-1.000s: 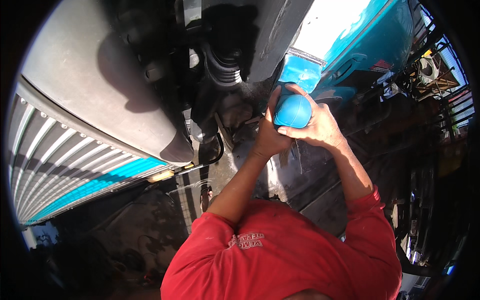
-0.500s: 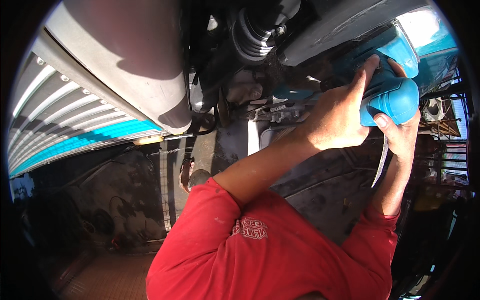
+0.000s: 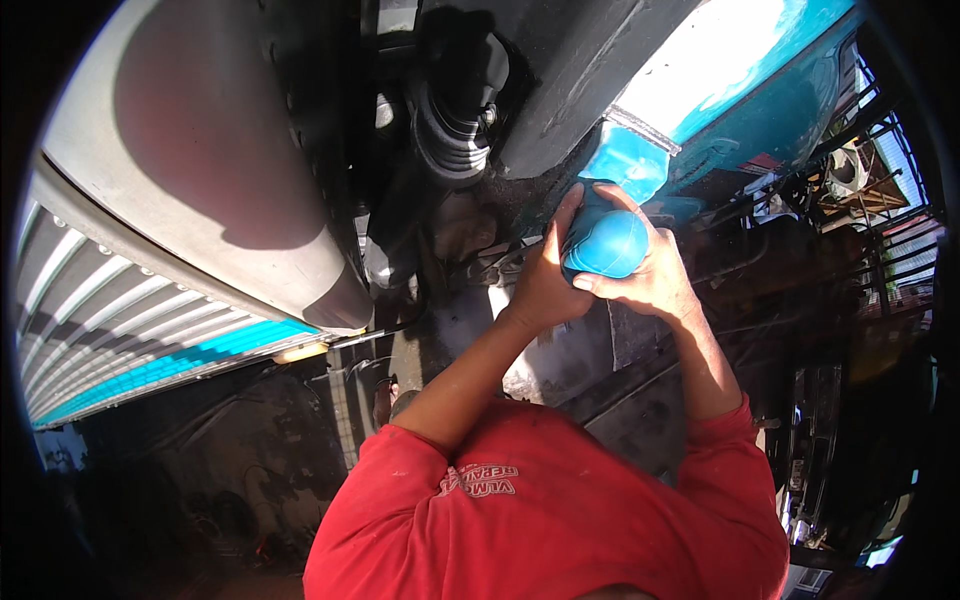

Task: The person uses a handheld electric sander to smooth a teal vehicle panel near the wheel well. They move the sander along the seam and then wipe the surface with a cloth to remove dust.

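Note:
Both hands hold a teal rounded power tool (image 3: 608, 245); its exact kind is hidden by my grip. My left hand (image 3: 543, 275) is wrapped round its left side, thumb and fingers pressed against the housing. On the right side, my right hand (image 3: 652, 270) closes round it, with fingers over the top and the thumb low on the front. Just beyond the tool is a glossy teal panel piece (image 3: 628, 160) with a rough grey edge. Whether the tool touches this piece cannot be made out.
A ribbed black hose (image 3: 450, 140) and dark vehicle parts lie ahead. At left stands a large grey rounded body (image 3: 210, 110) above a ribbed metal panel (image 3: 110, 320) with a teal stripe. Metal racks (image 3: 890, 230) and clutter fill the right side.
My hands and the tool have shifted left and slightly down in view, and the surroundings have turned with the head. A thin grey strip hanging by my right hand no longer shows.

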`<state>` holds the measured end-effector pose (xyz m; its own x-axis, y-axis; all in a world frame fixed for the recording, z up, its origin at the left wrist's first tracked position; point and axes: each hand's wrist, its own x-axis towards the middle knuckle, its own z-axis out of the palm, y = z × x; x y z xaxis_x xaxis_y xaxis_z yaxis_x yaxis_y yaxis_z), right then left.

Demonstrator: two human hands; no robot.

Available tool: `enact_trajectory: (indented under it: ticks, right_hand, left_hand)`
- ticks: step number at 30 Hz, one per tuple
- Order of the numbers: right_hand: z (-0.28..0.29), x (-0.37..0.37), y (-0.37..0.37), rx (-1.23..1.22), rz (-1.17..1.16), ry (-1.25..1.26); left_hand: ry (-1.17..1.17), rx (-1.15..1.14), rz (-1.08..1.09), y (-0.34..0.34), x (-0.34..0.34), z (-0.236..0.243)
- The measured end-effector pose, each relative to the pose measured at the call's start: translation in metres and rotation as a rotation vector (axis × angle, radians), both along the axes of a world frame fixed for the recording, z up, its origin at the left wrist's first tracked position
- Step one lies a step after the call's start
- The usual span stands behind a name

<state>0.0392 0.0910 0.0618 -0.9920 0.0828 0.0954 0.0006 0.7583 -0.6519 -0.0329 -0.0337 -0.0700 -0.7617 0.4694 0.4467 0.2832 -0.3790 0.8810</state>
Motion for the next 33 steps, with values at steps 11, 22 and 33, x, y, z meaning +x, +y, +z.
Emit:
enact_trajectory:
  ticks: [11,22,33]
  right_hand:
    - [0.066,0.002,0.006,-0.010,0.076,0.131]
    - [0.147,-0.003,0.016,0.047,0.186,0.272]
    - [0.217,-0.006,0.041,0.093,0.230,0.338]
  left_hand:
    - [0.237,0.100,0.061,0.001,-0.002,0.062]
    - [0.318,0.153,0.074,0.010,-0.006,0.150]
    - [0.289,0.245,0.001,0.023,-0.009,0.224]
